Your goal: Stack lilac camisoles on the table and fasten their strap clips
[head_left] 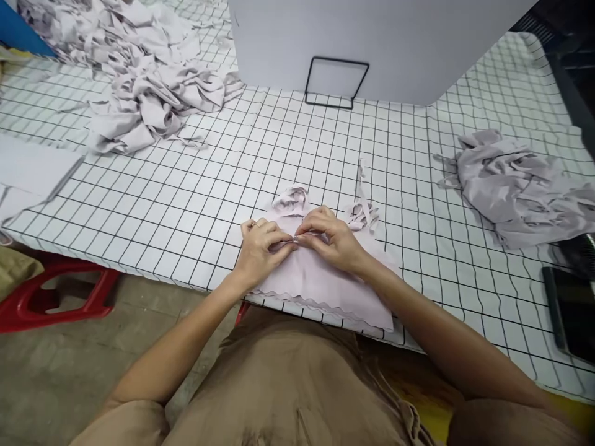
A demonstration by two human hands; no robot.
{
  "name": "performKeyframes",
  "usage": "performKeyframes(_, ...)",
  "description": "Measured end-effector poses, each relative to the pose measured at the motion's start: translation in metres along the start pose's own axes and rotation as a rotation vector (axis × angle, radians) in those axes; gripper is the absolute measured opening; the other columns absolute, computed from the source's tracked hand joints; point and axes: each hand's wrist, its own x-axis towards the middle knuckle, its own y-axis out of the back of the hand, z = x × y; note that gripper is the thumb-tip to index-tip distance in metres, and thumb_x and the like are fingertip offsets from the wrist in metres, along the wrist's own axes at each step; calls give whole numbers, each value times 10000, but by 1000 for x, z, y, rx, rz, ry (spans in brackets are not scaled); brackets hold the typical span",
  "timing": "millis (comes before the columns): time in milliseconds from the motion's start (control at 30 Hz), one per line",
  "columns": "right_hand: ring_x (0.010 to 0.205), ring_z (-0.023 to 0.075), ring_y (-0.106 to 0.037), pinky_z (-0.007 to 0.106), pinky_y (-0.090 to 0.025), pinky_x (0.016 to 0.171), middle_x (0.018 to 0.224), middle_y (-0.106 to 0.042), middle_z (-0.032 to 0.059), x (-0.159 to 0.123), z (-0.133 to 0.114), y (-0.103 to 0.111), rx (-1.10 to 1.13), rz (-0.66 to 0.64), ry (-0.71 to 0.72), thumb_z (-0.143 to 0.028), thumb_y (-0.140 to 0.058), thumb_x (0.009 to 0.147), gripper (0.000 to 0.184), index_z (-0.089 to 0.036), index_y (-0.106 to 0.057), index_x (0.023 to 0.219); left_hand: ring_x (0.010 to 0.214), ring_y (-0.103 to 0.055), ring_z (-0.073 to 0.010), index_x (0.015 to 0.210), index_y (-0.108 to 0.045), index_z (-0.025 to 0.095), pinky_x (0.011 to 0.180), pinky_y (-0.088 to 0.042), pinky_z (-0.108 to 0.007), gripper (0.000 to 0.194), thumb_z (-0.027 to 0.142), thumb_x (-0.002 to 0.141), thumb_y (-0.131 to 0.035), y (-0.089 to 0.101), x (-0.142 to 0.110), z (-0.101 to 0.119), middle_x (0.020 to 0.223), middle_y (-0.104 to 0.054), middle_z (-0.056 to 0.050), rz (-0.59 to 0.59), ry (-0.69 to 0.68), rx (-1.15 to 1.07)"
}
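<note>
A pale pink piece of fabric (320, 282) lies at the table's front edge, its scalloped lower hem toward me. My left hand (263, 248) pinches a fold of it between thumb and index finger. Close against it, my right hand (332, 238) pinches the same fold from the other side, so the fingertips nearly meet. Beyond the hands, a curled strip (290, 199) and a crumpled strap (363, 214) of matching cloth lie at the fabric's upper edge. What sits exactly between the fingertips is too small to make out.
A large heap of similar cloth (153, 99) covers the back left; another bundle (515, 186) lies at right. A grey panel (385, 49) with a black wire stand (337, 105) rises behind. A phone (569, 310) rests at far right, a red stool (60, 297) at lower left.
</note>
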Motion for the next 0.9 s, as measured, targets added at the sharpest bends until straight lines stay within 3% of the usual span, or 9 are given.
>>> performKeyframes(900,945,238,-522,454,-399,916,835,-648,41,-2,-5,-5,-12,2,24,-216,-611,949,91,-237,-652,870,770,-559,-167,813,-746,240,927,-312,-413,74,249,880,-716,0,-1,0,741,-644,29,16,-31,-31)
